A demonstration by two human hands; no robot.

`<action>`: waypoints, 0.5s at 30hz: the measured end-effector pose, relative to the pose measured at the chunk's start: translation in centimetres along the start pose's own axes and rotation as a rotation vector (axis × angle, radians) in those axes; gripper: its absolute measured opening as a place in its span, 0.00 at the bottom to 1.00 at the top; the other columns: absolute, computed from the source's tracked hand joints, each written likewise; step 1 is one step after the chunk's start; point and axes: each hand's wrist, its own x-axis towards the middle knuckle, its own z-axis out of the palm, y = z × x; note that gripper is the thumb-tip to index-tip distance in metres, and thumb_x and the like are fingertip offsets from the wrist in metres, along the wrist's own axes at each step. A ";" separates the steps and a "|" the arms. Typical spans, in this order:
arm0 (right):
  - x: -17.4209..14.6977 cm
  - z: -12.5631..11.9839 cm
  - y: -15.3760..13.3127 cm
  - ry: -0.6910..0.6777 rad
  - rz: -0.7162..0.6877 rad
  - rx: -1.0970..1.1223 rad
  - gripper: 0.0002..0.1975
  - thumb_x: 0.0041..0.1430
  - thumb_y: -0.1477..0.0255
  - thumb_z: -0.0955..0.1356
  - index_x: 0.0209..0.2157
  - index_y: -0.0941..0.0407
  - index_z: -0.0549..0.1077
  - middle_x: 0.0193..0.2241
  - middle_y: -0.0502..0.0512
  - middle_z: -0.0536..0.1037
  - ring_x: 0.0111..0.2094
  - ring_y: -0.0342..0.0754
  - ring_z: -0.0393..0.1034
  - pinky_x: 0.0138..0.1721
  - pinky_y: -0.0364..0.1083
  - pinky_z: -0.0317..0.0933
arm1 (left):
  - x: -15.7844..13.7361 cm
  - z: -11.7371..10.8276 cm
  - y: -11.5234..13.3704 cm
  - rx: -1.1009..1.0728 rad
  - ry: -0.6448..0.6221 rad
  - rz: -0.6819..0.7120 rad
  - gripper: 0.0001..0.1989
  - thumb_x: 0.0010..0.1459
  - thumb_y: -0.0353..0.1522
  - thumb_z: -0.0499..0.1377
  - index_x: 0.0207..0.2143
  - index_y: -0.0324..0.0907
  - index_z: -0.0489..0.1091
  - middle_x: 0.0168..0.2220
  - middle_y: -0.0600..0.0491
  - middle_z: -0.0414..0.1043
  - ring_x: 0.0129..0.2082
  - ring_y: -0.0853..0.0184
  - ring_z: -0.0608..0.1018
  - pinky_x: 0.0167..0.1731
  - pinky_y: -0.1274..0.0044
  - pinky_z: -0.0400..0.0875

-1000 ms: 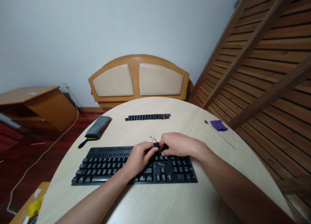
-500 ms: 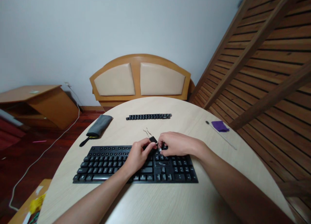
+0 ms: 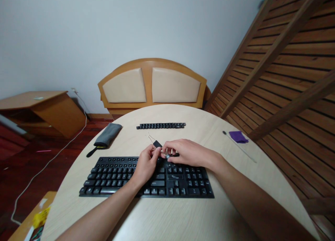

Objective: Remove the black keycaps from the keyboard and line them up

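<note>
A black keyboard (image 3: 154,183) lies across the near part of the table, its top row without keycaps. Above its upper edge, my left hand (image 3: 146,164) is closed on a keycap puller (image 3: 157,144) with a black body and thin wire prongs pointing up and left. My right hand (image 3: 188,152) is closed around a slim tool with a black handle and silvery collar (image 3: 168,156); it looks like a small brush, its tip meeting the left fingers. Both hands hide some of the upper keys. Loose keycaps (image 3: 161,125) stand in two rows behind the keyboard.
On the round table (image 3: 209,129), a grey pouch (image 3: 108,136) lies to the left. A purple cloth (image 3: 238,136) and a thin stick with a dark tip (image 3: 239,147) lie to the right. Behind is a wooden headboard (image 3: 148,80); a slatted wooden panel (image 3: 288,70) leans at the right.
Both hands have shifted slightly left and up, bringing the puller and the slim tool with them. The slim tool's dark handle now shows more. The keyboard and keycap rows stay put.
</note>
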 end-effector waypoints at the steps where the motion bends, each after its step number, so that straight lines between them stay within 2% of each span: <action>1: 0.0 0.0 0.1 -0.003 -0.022 0.003 0.11 0.58 0.75 0.68 0.43 0.53 0.74 0.38 0.51 0.78 0.38 0.47 0.71 0.39 0.43 0.59 | 0.0 0.0 0.0 -0.005 0.004 -0.003 0.15 0.64 0.40 0.54 0.28 0.40 0.67 0.28 0.52 0.77 0.28 0.66 0.76 0.32 0.78 0.65; 5: 0.0 -0.2 0.6 0.001 -0.100 -0.013 0.09 0.59 0.73 0.70 0.42 0.53 0.76 0.42 0.53 0.78 0.44 0.49 0.71 0.46 0.45 0.59 | 0.0 0.1 0.0 0.008 0.005 0.008 0.15 0.64 0.40 0.54 0.28 0.40 0.67 0.27 0.53 0.76 0.27 0.67 0.75 0.31 0.78 0.64; 10: 0.3 -1.2 0.4 -0.038 -0.150 0.012 0.09 0.59 0.70 0.70 0.42 0.54 0.77 0.41 0.54 0.78 0.43 0.48 0.71 0.46 0.45 0.60 | -0.1 0.2 0.1 0.025 0.007 0.021 0.15 0.63 0.40 0.54 0.28 0.40 0.67 0.26 0.54 0.76 0.27 0.67 0.75 0.30 0.79 0.65; 12: 0.6 -1.9 0.7 0.002 -0.150 0.042 0.09 0.60 0.70 0.70 0.42 0.55 0.77 0.39 0.54 0.78 0.41 0.47 0.71 0.43 0.44 0.61 | -0.2 0.3 0.1 0.010 -0.002 0.015 0.14 0.63 0.40 0.54 0.28 0.40 0.68 0.27 0.53 0.76 0.29 0.66 0.77 0.33 0.78 0.67; 15: 1.2 -3.2 2.3 0.159 -0.072 0.055 0.09 0.60 0.68 0.69 0.41 0.55 0.77 0.35 0.53 0.79 0.36 0.46 0.71 0.38 0.43 0.60 | -0.3 0.4 0.1 -0.023 -0.033 0.001 0.13 0.64 0.40 0.54 0.32 0.40 0.68 0.29 0.52 0.78 0.32 0.65 0.79 0.38 0.76 0.69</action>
